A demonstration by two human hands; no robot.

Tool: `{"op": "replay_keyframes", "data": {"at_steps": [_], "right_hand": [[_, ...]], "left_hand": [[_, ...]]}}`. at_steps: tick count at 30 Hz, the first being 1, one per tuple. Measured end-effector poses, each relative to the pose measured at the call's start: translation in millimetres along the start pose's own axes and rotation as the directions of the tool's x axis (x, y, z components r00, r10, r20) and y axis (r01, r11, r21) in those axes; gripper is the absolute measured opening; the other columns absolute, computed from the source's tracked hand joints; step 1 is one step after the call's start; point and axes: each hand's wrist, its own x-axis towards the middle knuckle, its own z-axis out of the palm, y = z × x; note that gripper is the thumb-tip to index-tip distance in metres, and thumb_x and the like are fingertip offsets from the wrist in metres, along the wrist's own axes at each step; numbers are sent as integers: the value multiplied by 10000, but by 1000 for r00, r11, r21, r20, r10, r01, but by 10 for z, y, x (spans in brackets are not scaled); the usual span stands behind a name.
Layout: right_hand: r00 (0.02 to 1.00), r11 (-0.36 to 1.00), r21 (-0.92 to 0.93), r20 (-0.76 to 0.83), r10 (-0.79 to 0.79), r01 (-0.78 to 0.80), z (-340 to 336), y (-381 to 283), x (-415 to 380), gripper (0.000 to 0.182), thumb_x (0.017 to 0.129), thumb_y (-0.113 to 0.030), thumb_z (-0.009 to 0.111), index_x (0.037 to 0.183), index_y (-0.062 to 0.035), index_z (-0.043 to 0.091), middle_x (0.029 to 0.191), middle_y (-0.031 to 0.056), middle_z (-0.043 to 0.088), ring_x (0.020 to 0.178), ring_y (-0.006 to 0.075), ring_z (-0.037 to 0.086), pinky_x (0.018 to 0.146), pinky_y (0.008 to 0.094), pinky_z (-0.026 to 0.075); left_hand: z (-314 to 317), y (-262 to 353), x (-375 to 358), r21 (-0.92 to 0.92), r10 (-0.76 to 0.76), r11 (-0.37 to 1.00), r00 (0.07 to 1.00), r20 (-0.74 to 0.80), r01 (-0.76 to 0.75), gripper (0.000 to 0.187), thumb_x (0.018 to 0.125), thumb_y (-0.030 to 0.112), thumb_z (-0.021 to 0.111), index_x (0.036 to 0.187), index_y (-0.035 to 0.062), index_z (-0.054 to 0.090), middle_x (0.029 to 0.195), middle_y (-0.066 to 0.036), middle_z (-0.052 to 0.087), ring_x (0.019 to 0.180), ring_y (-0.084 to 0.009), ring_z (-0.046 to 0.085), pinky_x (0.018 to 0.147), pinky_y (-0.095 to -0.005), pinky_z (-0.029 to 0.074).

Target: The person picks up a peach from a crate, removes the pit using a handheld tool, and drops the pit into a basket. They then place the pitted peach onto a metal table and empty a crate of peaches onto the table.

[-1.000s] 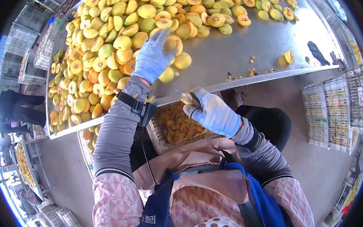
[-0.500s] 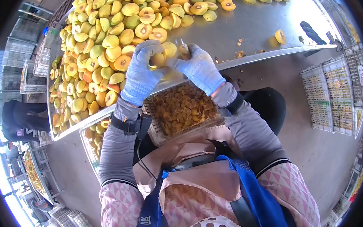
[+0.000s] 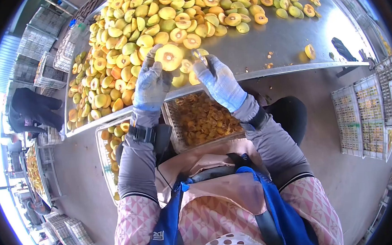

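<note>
My left hand (image 3: 151,82), in a pale blue knitted glove, grips a halved yellow peach (image 3: 169,57) by its edge, thumb and fingers closed on it. The cut face is turned up, with a reddish-brown centre. To its right, my right hand (image 3: 220,83), gloved the same way, is closed on a small curved metal tool (image 3: 197,55); its grip end is hidden by the fingers. The tool tip is apart from the held half. Behind both hands, many peach halves (image 3: 124,48) are heaped on the metal table (image 3: 263,46).
Below the table edge sits a crate (image 3: 171,124) of brownish-yellow scraps. Left of it is a crate (image 3: 105,157) of peach halves. A dark glove (image 3: 342,49) and a single peach half (image 3: 309,51) lie at the right. Stacked crates (image 3: 359,117) stand on the floor; another person (image 3: 31,108) is at left.
The peach half in my left hand now shows its cut face upward. My hands have moved apart, and the view has shifted slightly.
</note>
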Motion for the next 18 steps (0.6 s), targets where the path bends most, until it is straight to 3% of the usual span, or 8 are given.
{"op": "replay_keyframes", "data": {"at_steps": [3, 4, 7, 8, 11, 12, 16, 18], "right_hand": [[991, 999, -43, 135, 23, -17, -14, -326, -145, 332, 959, -291, 611, 1032, 30, 568, 771, 164, 621, 686, 267, 601, 638, 381, 476], [994, 996, 64, 93, -61, 55, 79, -259, -182, 358, 938, -280, 633, 1044, 51, 550, 778, 194, 622, 692, 311, 615, 637, 395, 485], [990, 998, 19, 132, -58, 56, 98, -249, -324, 372, 929, -265, 636, 1056, 69, 533, 780, 219, 623, 713, 360, 632, 634, 408, 499], [967, 967, -96, 121, -222, 235, 122, -143, -378, 375, 925, -264, 630, 1060, 71, 531, 775, 233, 632, 730, 387, 644, 623, 418, 510], [980, 963, -242, 184, -73, 117, 52, -254, -478, 358, 924, -279, 626, 1028, 55, 546, 768, 223, 639, 721, 385, 646, 629, 422, 515], [984, 955, -277, 169, -60, 105, 45, -271, -495, 354, 922, -287, 627, 1012, 47, 553, 760, 215, 639, 712, 381, 647, 626, 424, 514], [971, 888, -423, 218, -95, 182, 57, -313, -592, 336, 921, -313, 626, 964, 16, 575, 737, 188, 642, 681, 368, 647, 618, 433, 512], [958, 850, -483, 274, -80, 210, 72, -410, -603, 340, 923, -332, 621, 965, 3, 587, 730, 187, 646, 675, 369, 646, 618, 440, 516]], "left_hand": [[310, 69, -238, 226, 100, 971, 992, -80, -79, 551, 857, 67, 698, 1356, 34, 465, 1326, -129, 551, 1152, -235, 591, 950, -338, 525], [436, 33, -305, 401, 204, 900, 978, -47, -169, 591, 810, 1, 717, 1349, 35, 475, 1381, -137, 514, 1230, -234, 538, 1033, -346, 464], [633, -7, -520, 676, 309, 694, 951, 31, -248, 645, 794, -58, 690, 1383, 33, 445, 1429, -141, 472, 1287, -234, 486, 1091, -368, 401], [690, -49, -574, 687, 334, 686, 943, -5, -240, 700, 784, -88, 661, 1423, 22, 397, 1427, -133, 465, 1285, -234, 479, 1111, -377, 369], [805, 15, -701, 626, 154, 774, 987, -48, -91, 733, 783, -122, 632, 1447, 6, 352, 1422, -127, 449, 1250, -227, 502, 1093, -366, 393], [868, 20, -746, 580, 62, 815, 994, -86, -1, 598, 881, 2, 617, 1429, -8, 380, 1316, -118, 527, 1059, -193, 606, 901, -303, 534], [783, 112, -789, 510, -42, 830, 938, -344, 224, 423, 1008, 358, 488, 1252, 18, 545, 972, -66, 654, 698, -107, 617, 479, -240, 496], [525, 48, -792, 335, -169, 891, 909, -381, 306, 390, 1009, 344, 465, 1236, 36, 538, 1016, -81, 648, 760, -129, 623, 498, -229, 482]]}}
